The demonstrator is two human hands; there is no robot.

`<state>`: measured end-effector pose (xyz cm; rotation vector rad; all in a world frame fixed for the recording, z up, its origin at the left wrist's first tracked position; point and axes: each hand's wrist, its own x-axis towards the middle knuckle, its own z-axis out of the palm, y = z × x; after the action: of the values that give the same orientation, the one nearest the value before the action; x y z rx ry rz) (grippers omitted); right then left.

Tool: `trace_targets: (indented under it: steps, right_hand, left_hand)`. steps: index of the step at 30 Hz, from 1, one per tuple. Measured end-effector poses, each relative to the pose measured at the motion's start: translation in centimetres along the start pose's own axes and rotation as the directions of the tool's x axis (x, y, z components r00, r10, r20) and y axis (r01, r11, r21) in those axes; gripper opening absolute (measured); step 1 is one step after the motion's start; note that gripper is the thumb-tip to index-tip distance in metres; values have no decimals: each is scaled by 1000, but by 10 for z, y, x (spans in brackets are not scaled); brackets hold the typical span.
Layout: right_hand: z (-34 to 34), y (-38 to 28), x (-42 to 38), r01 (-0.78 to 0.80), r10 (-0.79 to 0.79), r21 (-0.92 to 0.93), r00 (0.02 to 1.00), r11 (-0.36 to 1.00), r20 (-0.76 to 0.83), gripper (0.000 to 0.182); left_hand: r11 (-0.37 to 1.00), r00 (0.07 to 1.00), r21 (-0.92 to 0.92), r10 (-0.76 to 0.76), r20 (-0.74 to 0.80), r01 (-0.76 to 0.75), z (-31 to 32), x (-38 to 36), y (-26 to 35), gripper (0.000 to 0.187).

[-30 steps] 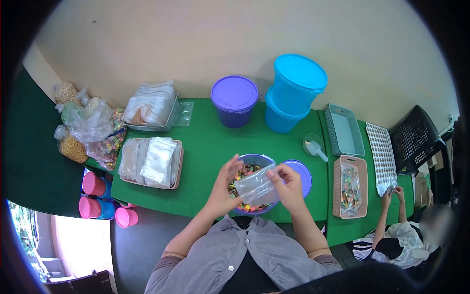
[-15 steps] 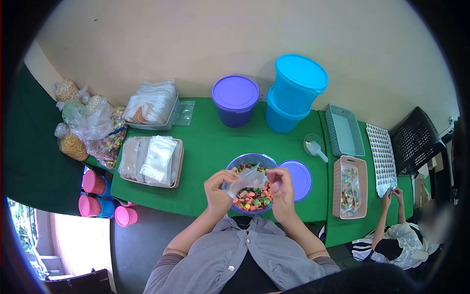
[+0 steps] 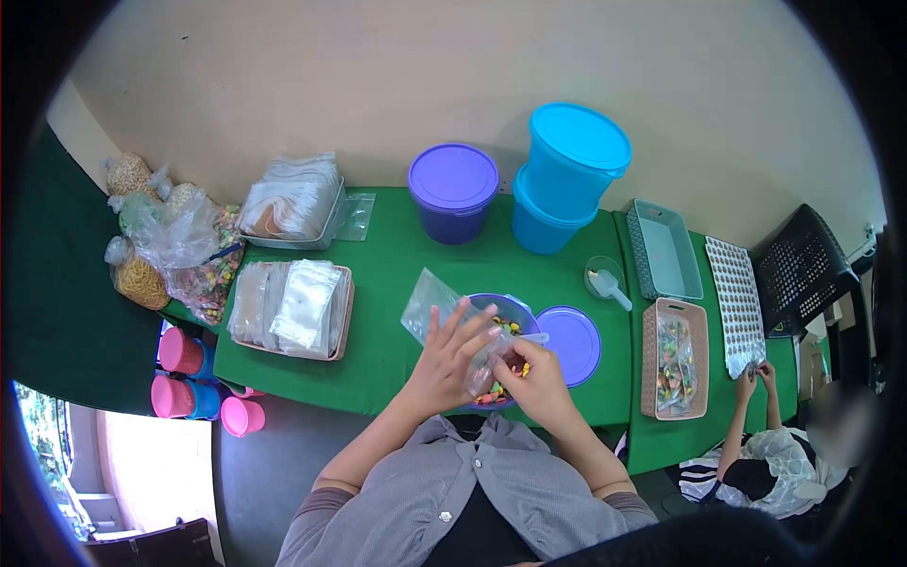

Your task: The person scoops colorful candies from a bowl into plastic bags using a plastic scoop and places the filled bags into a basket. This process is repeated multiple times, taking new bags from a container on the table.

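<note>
A clear plastic bag (image 3: 425, 307) slants across my left hand (image 3: 446, 364), which holds it with the long fingers spread over it. The bag's lower end reaches down over the purple tub (image 3: 518, 307). My right hand (image 3: 540, 383) is closed over the tub, close to the bag's lower end. A pale handle, apparently of a scoop (image 3: 538, 337), sticks out beside its fingers; the rest of it is hidden. Small colourful snack pieces (image 3: 508, 324) show inside the tub, largely covered by my hands. The tub's purple lid (image 3: 572, 345) lies flat to the right.
Baskets of clear bags (image 3: 307, 307) stand left, beside bulging snack sacks (image 3: 179, 236). Lidded purple (image 3: 453, 194) and blue (image 3: 572, 161) tubs stand behind. A bowl with a scoop (image 3: 607, 283) and a basket of filled bags (image 3: 675, 364) sit right. Another person's hands (image 3: 756, 373) touch a patterned sheet.
The bag has swung from between both hands to slant up and left. My left fingers have spread, and my right hand has moved down, closed by the pale handle.
</note>
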<state>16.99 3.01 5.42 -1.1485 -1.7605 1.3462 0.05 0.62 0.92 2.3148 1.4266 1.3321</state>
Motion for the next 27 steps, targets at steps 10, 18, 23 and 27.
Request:
trace_targets:
  steps: [10,18,23,27]
  right_hand:
    - [-13,-2,4,211,-191,-277,977,937,99,17]
    - [-19,18,12,167,-175,69,974,984,141,34]
    - [17,20,13,343,-345,45,913,938,216,78]
    - [34,59,13,285,-236,-87,900,955,367,80]
  left_hand:
    - [981,988,-193,9,155,21,-19,2,-11,53]
    - [906,983,-381,-157,100,183,-28,8,-6,46]
    - [648,928,-733,-366,-65,205,-15,-4,-6,46]
    - [532,905,-837,-408,-121,128,-13,-10,2,45]
